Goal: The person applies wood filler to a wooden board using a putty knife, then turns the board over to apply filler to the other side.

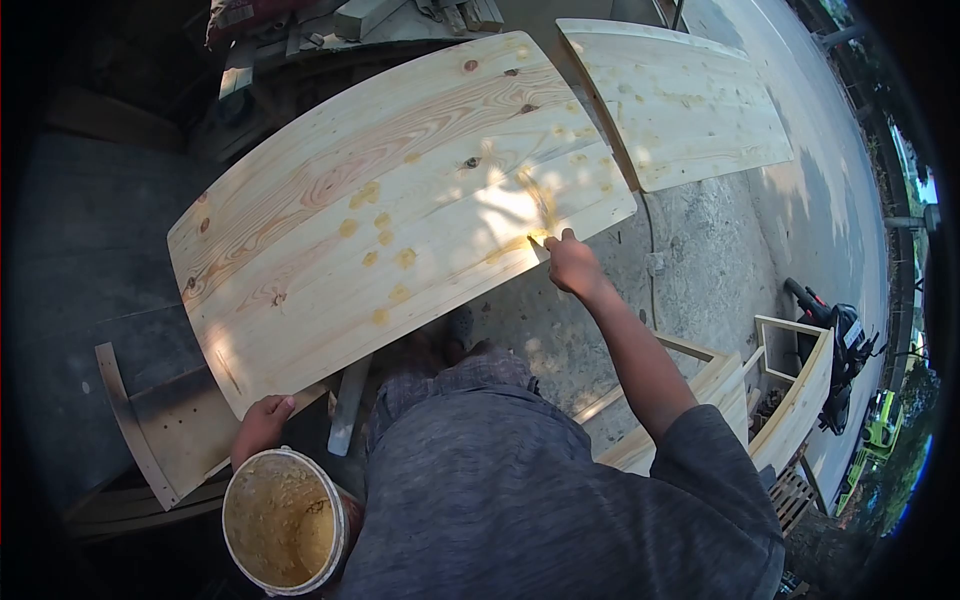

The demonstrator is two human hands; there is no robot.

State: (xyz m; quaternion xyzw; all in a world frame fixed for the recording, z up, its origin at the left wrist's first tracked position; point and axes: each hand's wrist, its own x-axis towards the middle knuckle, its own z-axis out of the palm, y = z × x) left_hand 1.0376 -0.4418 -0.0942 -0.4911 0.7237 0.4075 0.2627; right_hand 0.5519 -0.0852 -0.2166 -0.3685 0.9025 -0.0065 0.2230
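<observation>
My right hand (574,265) is closed around a putty knife (538,241), mostly hidden by the fingers, its tip on the near right edge of a wide pine panel (330,200). Yellow filler patches (383,237) dot the panel's middle, and a smear of filler lies just beyond the knife. My left hand (263,424) is curled by the panel's near left corner, thumb on top; what its fingers hold is hidden. Against my left forearm is a round bucket (283,520), its inside coated with yellowish-brown paste.
Another patched pine panel (690,110) stands beyond the right end. Wooden frames (790,400) and a motorbike (845,350) are at right, beside the road. A curved wooden piece (135,430) lies at left. Offcuts (365,15) are piled at the back.
</observation>
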